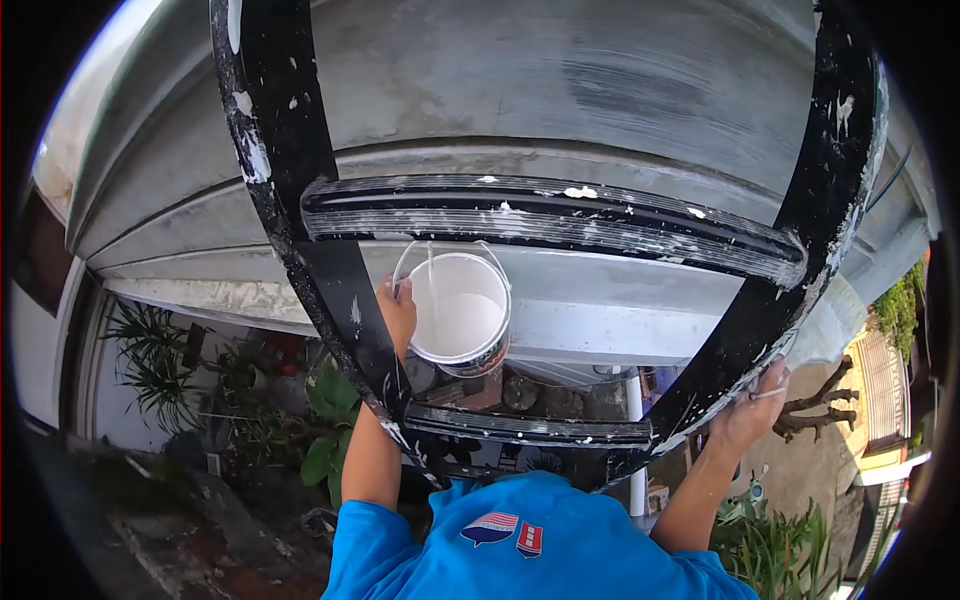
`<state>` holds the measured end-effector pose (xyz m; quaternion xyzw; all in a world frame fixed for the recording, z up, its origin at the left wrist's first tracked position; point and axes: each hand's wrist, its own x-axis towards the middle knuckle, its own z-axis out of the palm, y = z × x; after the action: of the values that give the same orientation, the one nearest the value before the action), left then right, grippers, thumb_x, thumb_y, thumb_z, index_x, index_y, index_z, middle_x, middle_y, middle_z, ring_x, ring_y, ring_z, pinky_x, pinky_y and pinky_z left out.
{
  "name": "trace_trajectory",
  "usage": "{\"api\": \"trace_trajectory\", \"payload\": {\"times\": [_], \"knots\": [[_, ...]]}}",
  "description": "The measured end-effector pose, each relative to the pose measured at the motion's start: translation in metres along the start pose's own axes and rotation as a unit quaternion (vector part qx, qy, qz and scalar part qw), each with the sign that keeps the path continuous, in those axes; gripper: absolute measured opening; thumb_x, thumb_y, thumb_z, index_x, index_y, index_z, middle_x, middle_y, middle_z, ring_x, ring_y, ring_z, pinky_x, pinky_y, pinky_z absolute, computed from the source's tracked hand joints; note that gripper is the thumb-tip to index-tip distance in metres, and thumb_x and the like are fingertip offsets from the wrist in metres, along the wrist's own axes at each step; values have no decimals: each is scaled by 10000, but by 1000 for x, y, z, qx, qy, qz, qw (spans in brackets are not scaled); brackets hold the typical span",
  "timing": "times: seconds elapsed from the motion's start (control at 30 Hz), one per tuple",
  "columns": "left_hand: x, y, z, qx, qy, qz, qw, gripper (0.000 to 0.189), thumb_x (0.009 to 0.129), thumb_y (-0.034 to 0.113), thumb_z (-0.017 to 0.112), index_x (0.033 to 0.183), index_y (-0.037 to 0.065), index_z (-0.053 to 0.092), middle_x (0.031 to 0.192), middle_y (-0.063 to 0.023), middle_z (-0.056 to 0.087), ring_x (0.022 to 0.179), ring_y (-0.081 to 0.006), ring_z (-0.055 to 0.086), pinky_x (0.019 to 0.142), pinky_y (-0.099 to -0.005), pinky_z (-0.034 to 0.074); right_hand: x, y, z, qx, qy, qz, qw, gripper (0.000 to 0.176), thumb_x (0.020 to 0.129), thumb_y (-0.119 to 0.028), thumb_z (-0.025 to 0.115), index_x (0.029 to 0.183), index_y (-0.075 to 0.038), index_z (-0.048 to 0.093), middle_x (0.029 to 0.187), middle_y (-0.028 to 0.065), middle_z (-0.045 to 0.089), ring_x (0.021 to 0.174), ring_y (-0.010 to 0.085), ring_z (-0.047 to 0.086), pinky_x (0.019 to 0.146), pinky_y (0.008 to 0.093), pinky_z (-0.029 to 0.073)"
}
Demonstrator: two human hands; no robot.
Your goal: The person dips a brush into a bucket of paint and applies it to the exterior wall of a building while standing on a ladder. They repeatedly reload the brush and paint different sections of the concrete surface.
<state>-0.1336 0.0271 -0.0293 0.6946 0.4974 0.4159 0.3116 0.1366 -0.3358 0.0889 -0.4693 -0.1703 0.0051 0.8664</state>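
A black ladder (560, 220), spattered with white paint, stands in front of me. My left hand (398, 312) reaches past its left rail, its fingers closed at the wire handle of a white paint bucket (500, 340). Whitish paint coats the bucket's inside, and a pale stick or brush handle (432, 285) stands in it. At the right, my right hand (745, 415) is wrapped round the ladder's outer rail. A thin pale object (768, 393) shows at its fingers; I cannot make out what it is.
Behind the ladder rises a grey wall (480, 90) with moulded ledges and streaky brush marks at its upper right. A white ledge (600, 330) runs below. Far beneath are potted plants (150, 365), a bare branching trunk (815, 405) and paved ground.
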Motion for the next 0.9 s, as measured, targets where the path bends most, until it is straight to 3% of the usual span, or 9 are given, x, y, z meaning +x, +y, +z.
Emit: {"api": "trace_trajectory", "payload": {"times": [0.17, 0.23, 0.3, 0.4, 0.5, 0.6, 0.63, 0.77, 0.9], "knots": [[4, -17, 4, -176, 21, -54, 983, 372, 977, 303, 428, 958, -35, 584, 796, -85, 602, 721, -145, 531, 674, -275, 424, -40, 5, -23, -12, 9, -24, 1000, 200, 949, -257, 497, 872, -84, 431, 610, -19, 364, 536, 63, 348, 465, 194, 293], [3, -12, 0, -185, 34, -105, 977, 377, 976, 316, 425, 890, -25, 562, 765, -71, 561, 691, -139, 488, 649, -284, 405, -61, 15, -18, -47, 44, -28, 998, 189, 947, -237, 502, 940, -56, 450, 749, 20, 428, 686, 98, 410, 618, 234, 366], [8, -31, 1, -181, 35, -81, 980, 377, 977, 320, 420, 888, -20, 558, 777, -74, 557, 700, -140, 484, 648, -288, 402, -74, 29, -13, -34, 90, -22, 995, 220, 948, -235, 503, 1008, -29, 455, 900, 48, 454, 833, 124, 433, 784, 279, 383], [10, -41, 4, -196, 41, -68, 977, 377, 978, 320, 410, 881, -18, 546, 785, -75, 552, 703, -143, 478, 648, -296, 400, -76, 32, -22, 10, 68, 7, 998, 219, 948, -220, 509, 1017, -20, 451, 910, 54, 474, 862, 133, 458, 803, 271, 401], [5, -34, 5, -182, 53, -61, 980, 378, 978, 322, 407, 882, -18, 540, 781, -75, 553, 696, -145, 476, 647, -298, 401, -76, 27, -6, 15, 127, -5, 992, 192, 946, -189, 508, 1009, -18, 448, 886, 55, 477, 829, 127, 461, 773, 269, 408], [-4, -22, 6, -169, 68, -65, 981, 385, 981, 329, 397, 881, -16, 537, 763, -75, 552, 674, -146, 473, 623, -298, 401, -75, 27, -11, -22, 96, -73, 992, 183, 941, -170, 512, 1010, -16, 441, 820, 43, 464, 748, 109, 445, 683, 249, 403], [-11, 0, 3, -166, 66, -62, 982, 389, 982, 332, 392, 882, -15, 537, 755, -76, 551, 664, -146, 471, 612, -298, 401, -75, 24, -11, -26, 58, -94, 994, 167, 942, -149, 495, 1021, -17, 429, 737, 25, 423, 633, 92, 398, 580, 212, 361], [-13, 3, -2, -165, 64, -103, 979, 354, 985, 324, 403, 796, 36, 487, 707, -12, 456, 648, -104, 396, 590, -275, 358, -80, 18, -14, -16, -28, -100, 994, 162, 944, -109, 453, 1064, -14, 403, 646, 14, 355, 525, 84, 321, 438, 208, 283], [-5, -23, 4, -194, 94, -100, 971, 355, 986, 320, 400, 793, 35, 484, 701, -15, 453, 645, -105, 396, 587, -273, 356, -86, 6, -14, -28, -99, -113, 988, 157, 944, -95, 435, 1054, 10, 395, 647, 24, 366, 541, 89, 333, 428, 211, 266]]}}
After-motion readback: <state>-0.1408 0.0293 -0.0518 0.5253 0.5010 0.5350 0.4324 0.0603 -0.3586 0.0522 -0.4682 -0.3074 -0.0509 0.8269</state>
